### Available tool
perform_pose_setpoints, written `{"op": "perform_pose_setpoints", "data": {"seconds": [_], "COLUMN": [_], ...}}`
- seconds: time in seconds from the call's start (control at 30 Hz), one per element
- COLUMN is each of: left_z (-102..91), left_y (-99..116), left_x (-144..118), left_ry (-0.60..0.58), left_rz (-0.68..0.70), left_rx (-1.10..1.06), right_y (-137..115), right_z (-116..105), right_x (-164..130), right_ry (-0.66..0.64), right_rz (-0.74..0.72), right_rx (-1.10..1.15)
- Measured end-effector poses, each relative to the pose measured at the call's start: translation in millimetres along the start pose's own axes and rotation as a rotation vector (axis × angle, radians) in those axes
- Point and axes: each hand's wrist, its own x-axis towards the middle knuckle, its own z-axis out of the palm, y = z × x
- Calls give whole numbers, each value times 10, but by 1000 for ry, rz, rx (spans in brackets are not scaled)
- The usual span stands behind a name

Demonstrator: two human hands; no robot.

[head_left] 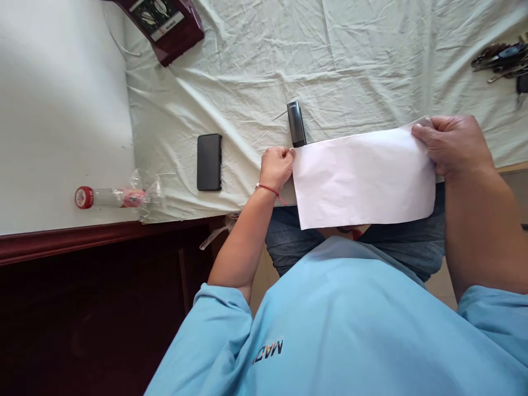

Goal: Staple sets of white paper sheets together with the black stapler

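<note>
A sheet of white paper (365,179) is stretched between my two hands, over the front edge of the cloth-covered table and partly above my lap. My left hand (277,166), with a red string at the wrist, pinches its upper left corner. At the upper right corner, my right hand (456,142) grips the paper between thumb and fingers. Just beyond the left corner lies a black stapler (296,124), its near end touching or slightly covered by the paper's edge; I cannot tell which.
A pale green cloth (247,82) covers the table. On it lie a black phone (209,162), a clear bottle with a red cap (84,197) in plastic wrap, a bunch of keys (503,60) and a dark red box (173,33). A white wall (61,110) borders the left.
</note>
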Motion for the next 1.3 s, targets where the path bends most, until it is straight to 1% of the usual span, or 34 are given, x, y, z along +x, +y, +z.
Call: {"op": "perform_pose_setpoints", "data": {"seconds": [0.07,0.17,0.23,0.37,0.43,0.47,0.53,0.63,0.73,0.87,0.97,1.07,1.17,1.23,1.3], "left_z": [11,49,88,157,164,159,142,123,131,141,127,113,106,96,79], "left_y": [17,30,14,-64,-91,-98,-104,-122,-163,-169,-133,-145,-249,-352,-447], "left_x": [68,116,98,-28,-97,-125,-163,-186,-207,-245,-240,-225,-265,-329,-399], "left_ry": [-6,-2,35,196,274,288,261,168,126,102,89,89,104,153,218], "left_rz": [49,87,106,181,251,294,383,471,466,448,440,458,491,476,423], "left_rx": [72,115,116,20,-1,6,35,100,166,227,218,123,-7,-88,-179], "right_y": [23,81,126,194,202,200,186,160,148,158,192,249,293,288,248], "right_z": [-13,-25,-27,-24,-23,-24,-25,-26,-26,-24,-27,-58,-123,-167,-189], "right_x": [77,231,328,427,430,424,405,376,368,397,391,295,124,11,-70], "right_ry": [32,101,109,100,98,92,86,95,91,94,92,85,16,-32,-11], "right_rz": [-107,-360,-430,-468,-480,-479,-462,-438,-425,-418,-436,-481,-532,-544,-562], "right_rx": [-116,-363,-466,-493,-491,-484,-469,-466,-465,-472,-429,-291,-119,-13,104]}}
